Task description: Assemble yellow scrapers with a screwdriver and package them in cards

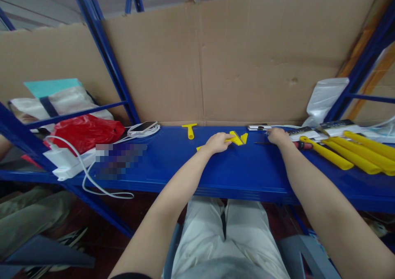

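My left hand (219, 143) is closed on a yellow scraper (236, 139) above the blue shelf. A thin dark edge crosses the scraper's head, and a yellow bit shows on the near side of my wrist. Just right of the head is a small yellow piece (244, 138). My right hand (278, 136) is closed near the white strips at the back; its fingertips are hidden. A screwdriver with a red and black handle (305, 145) lies at that hand, its thin shaft emerging on the left. Whether the hand touches it, I cannot tell.
Another yellow T-shaped scraper (190, 131) lies back left. Several yellow handles (361, 153) rest at right beside white strips (336, 127). A phone (145, 126), coiled white cable, red bag (88, 133) and power strip (69, 170) are left. Cardboard (240, 61) walls the back.
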Action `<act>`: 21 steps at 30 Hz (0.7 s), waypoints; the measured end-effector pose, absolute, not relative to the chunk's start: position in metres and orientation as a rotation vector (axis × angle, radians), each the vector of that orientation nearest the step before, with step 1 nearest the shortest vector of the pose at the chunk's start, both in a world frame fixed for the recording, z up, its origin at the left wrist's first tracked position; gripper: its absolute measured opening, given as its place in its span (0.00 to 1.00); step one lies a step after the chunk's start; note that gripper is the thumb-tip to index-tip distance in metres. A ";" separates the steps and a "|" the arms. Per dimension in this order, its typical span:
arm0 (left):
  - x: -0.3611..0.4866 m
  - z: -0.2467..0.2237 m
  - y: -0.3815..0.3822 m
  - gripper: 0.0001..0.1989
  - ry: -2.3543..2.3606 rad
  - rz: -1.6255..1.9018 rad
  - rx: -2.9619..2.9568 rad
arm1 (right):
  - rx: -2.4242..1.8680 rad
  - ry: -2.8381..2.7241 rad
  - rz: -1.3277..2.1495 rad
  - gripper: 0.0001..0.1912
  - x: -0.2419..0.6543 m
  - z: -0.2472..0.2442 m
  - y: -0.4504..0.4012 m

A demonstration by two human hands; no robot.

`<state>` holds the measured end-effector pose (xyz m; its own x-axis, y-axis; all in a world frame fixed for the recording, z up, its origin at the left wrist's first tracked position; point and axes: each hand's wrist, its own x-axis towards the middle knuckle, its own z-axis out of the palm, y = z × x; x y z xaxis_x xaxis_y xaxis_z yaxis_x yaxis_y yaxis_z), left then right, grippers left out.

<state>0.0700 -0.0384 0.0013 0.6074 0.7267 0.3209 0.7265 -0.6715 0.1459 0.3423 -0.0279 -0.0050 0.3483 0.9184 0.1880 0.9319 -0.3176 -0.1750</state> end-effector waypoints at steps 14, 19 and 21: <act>0.070 0.001 -0.038 0.20 1.258 0.557 2.840 | -2.355 -1.726 -0.064 0.25 0.342 -0.008 -0.027; 0.070 0.002 -0.039 0.19 1.261 0.563 2.842 | -2.320 -1.722 -0.061 0.20 0.341 -0.004 -0.028; 0.070 0.002 -0.039 0.19 1.264 0.566 2.838 | -2.324 -1.711 -0.053 0.18 0.339 -0.003 -0.028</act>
